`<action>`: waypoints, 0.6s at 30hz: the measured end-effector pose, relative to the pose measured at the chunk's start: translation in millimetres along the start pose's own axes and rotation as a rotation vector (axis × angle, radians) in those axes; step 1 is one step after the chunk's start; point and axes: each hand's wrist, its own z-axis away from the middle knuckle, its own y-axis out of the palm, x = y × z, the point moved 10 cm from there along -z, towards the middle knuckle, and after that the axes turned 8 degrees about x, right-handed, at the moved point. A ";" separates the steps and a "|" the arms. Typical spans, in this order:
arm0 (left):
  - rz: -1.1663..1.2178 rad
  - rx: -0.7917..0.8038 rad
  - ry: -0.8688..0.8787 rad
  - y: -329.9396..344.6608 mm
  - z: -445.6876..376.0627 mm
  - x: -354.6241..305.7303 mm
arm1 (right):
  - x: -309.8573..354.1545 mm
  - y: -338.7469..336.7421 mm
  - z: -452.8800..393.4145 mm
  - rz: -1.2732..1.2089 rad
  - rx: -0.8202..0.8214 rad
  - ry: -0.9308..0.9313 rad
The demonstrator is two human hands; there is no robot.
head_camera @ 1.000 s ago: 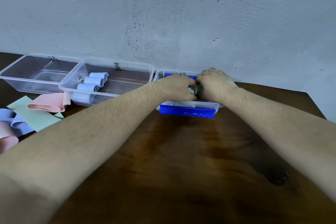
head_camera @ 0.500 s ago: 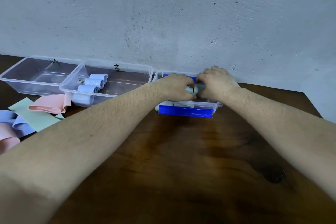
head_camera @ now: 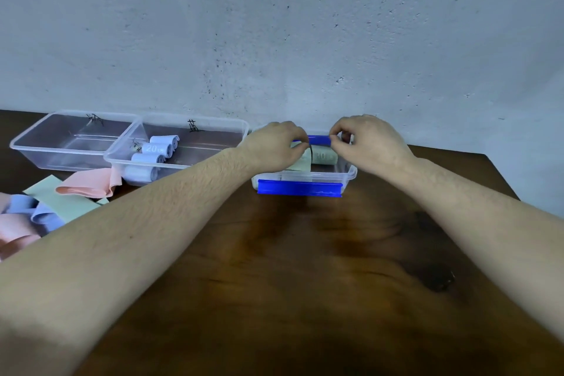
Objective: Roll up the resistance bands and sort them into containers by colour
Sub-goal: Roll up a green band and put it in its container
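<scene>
Since a second ago the hands have drawn apart above the blue-clipped container, uncovering 2 green rolls lying inside it. The left hand and right hand hover with fingers curled, seemingly holding nothing, though I cannot tell for sure. Placing looks done; next comes fetching a flat green band from the surface to roll.

Dim, cool, even light; soft shadows; wide-angle bowing at edges; nearest forearms blurred.

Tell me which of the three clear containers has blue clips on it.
The rightmost container, under both hands: blue clips on its near and far rims. The other two have plain rims.
</scene>
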 end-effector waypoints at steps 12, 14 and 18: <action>0.045 -0.184 -0.069 -17.0 111.1 -15.4 | 105.8 17.3 58.5 -0.107 0.137 -0.210; 0.041 -0.209 -0.102 -17.7 139.4 -15.4 | 128.0 25.2 63.9 -0.110 0.151 -0.255; 0.022 -0.196 -0.267 -10.2 203.9 0.1 | 182.2 45.6 78.0 -0.146 0.232 -0.385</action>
